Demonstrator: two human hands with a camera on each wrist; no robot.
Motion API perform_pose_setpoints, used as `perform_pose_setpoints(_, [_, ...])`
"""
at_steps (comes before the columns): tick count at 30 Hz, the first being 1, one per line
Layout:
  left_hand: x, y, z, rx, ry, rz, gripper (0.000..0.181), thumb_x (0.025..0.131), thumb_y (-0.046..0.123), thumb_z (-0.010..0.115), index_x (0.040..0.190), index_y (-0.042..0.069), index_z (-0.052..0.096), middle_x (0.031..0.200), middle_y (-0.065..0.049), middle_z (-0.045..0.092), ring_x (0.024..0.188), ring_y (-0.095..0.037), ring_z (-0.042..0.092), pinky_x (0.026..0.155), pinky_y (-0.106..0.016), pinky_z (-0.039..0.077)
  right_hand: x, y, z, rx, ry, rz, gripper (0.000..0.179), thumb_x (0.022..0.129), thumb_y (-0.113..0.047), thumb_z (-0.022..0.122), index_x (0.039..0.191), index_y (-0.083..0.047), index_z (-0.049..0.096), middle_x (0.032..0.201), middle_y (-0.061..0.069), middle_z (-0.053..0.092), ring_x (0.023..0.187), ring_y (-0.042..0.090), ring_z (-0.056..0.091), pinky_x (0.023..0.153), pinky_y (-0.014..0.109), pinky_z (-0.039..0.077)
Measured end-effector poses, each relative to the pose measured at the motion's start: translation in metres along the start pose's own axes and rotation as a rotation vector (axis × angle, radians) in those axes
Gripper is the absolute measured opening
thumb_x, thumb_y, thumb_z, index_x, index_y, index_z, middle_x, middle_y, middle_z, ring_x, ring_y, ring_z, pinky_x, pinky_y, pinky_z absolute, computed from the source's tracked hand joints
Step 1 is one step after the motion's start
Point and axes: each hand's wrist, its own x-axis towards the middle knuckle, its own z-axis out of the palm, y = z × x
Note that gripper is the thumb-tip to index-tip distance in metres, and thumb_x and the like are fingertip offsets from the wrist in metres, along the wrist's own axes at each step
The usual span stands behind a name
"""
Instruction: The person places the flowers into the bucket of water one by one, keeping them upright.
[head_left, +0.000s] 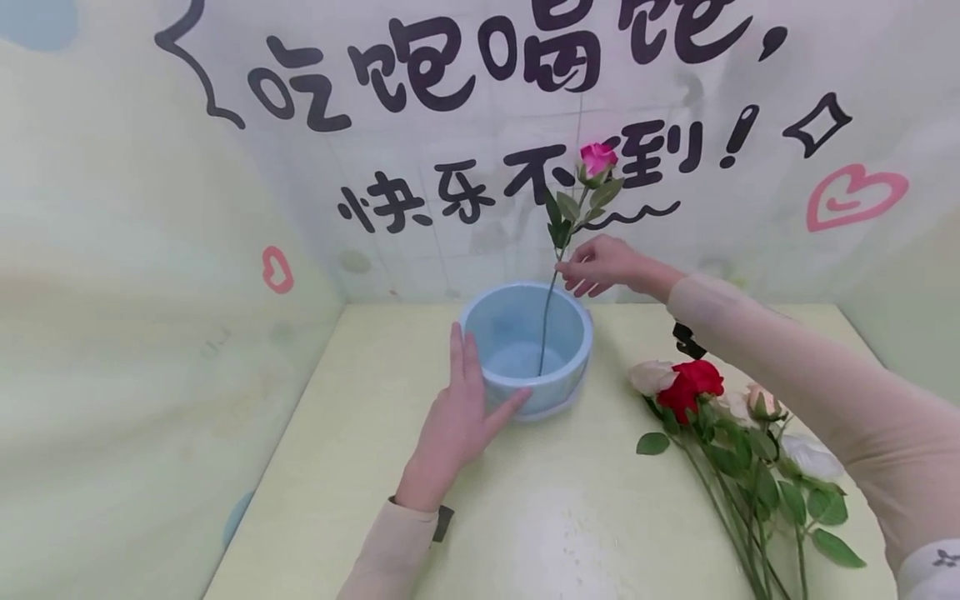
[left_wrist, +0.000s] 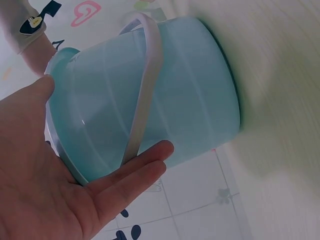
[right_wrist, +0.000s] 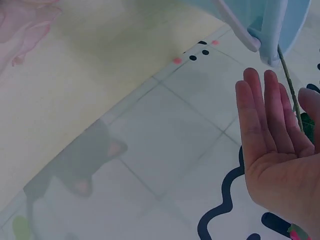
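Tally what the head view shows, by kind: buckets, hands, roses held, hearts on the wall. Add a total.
Bucket: 1
Hands (left hand, right hand): 2
Held rose: 1
Wall hearts: 2
Total: 6

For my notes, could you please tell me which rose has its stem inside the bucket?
The magenta rose, held by the right hand; the other roses lie on the table outside the blue bucket.
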Motion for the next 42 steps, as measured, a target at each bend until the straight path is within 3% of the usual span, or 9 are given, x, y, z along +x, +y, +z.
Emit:
perform_pose_setpoints(4, [0.004,0.004,0.000,-0.013,-0.018,-0.004,0.120,0.095,0.078,0.055,0.169,0.003,-0.002,0.175,-0.018,0.001,0.082,-0.036,0.072,0.067,-0.043,0.061,-0.014,-0.004,-0.014,-0.063,0.006,-0.028,0.037,0.107,-0.032,0.064,0.118,0.003,0.070,0.113,0.020,0.076,0.103,0.034,0.074,0.084,0.039,0.062])
perform_pose_setpoints(7, [0.005,0.006,0.000,-0.021,-0.020,-0.011,0.120,0.095,0.080,0.053,0.169,0.002,0.000,0.177,-0.014,-0.005,0.077,-0.033,0.070,0.063,-0.039,0.059,-0.030,-0.011,-0.025,-0.170,0.096,-0.106,0.034,0.106,-0.030,0.065,0.119,0.001,0.072,0.110,0.017,0.076,0.103,0.033,0.073,0.086,0.041,0.060])
perform_pose_setpoints(10, [0.005,0.004,-0.001,-0.026,-0.020,-0.013,0.119,0.095,0.081,0.051,0.169,0.002,0.002,0.177,-0.011,-0.008,0.073,-0.032,0.069,0.059,-0.037,0.057,-0.052,-0.015,-0.033,-0.255,0.260,-0.209,0.030,0.106,-0.027,0.064,0.118,-0.001,0.072,0.111,0.018,0.075,0.102,0.034,0.071,0.090,0.047,0.057])
perform_pose_setpoints(12, [0.005,0.003,-0.002,-0.026,-0.024,-0.015,0.118,0.095,0.080,0.051,0.169,0.002,0.002,0.177,-0.010,-0.010,0.072,-0.032,0.068,0.058,-0.036,0.056,-0.072,-0.016,-0.033,-0.241,0.392,-0.246,0.031,0.106,-0.027,0.065,0.119,-0.001,0.071,0.115,0.018,0.074,0.104,0.035,0.070,0.093,0.046,0.055])
perform_pose_setpoints(17, [0.004,0.000,-0.005,-0.021,-0.027,-0.019,0.118,0.096,0.078,0.052,0.169,0.001,0.002,0.177,-0.009,-0.012,0.070,-0.032,0.067,0.057,-0.036,0.056,-0.124,-0.011,-0.023,-0.147,0.735,-0.272,0.032,0.101,-0.028,0.073,0.118,-0.002,0.070,0.113,0.014,0.073,0.096,0.028,0.069,0.077,0.024,0.048])
perform_pose_setpoints(20, [0.004,-0.001,-0.004,-0.028,-0.034,-0.022,0.117,0.096,0.078,0.052,0.169,0.001,0.002,0.177,-0.009,-0.014,0.071,-0.033,0.068,0.058,-0.038,0.056,-0.148,-0.005,-0.015,-0.156,0.842,-0.260,0.032,0.098,-0.026,0.078,0.117,-0.002,0.070,0.112,0.012,0.071,0.090,0.026,0.068,0.072,0.019,0.044])
perform_pose_setpoints(24, [0.006,0.000,-0.002,-0.036,-0.042,-0.023,0.118,0.096,0.079,0.051,0.169,0.001,0.000,0.177,-0.010,-0.012,0.073,-0.035,0.069,0.060,-0.040,0.057,-0.172,0.008,-0.005,-0.184,0.857,-0.234,0.032,0.097,-0.024,0.079,0.118,-0.001,0.070,0.113,0.013,0.069,0.088,0.025,0.068,0.073,0.016,0.043])
perform_pose_setpoints(34, [0.009,0.004,0.006,-0.061,-0.053,-0.014,0.120,0.095,0.081,0.049,0.168,0.003,-0.005,0.174,-0.020,0.003,0.072,-0.035,0.069,0.060,-0.040,0.057,-0.216,0.047,0.023,-0.160,0.780,-0.105,0.029,0.100,-0.028,0.076,0.116,-0.004,0.072,0.112,0.011,0.071,0.090,0.029,0.070,0.073,0.014,0.045])
perform_pose_setpoints(42, [0.010,0.005,0.005,-0.062,-0.053,-0.003,0.119,0.097,0.077,0.052,0.168,0.002,-0.006,0.176,-0.010,-0.014,0.073,-0.037,0.068,0.059,-0.039,0.056,-0.241,0.084,0.043,-0.131,0.755,0.017,0.029,0.102,-0.032,0.072,0.113,-0.005,0.072,0.107,0.012,0.073,0.092,0.030,0.070,0.071,0.017,0.048])
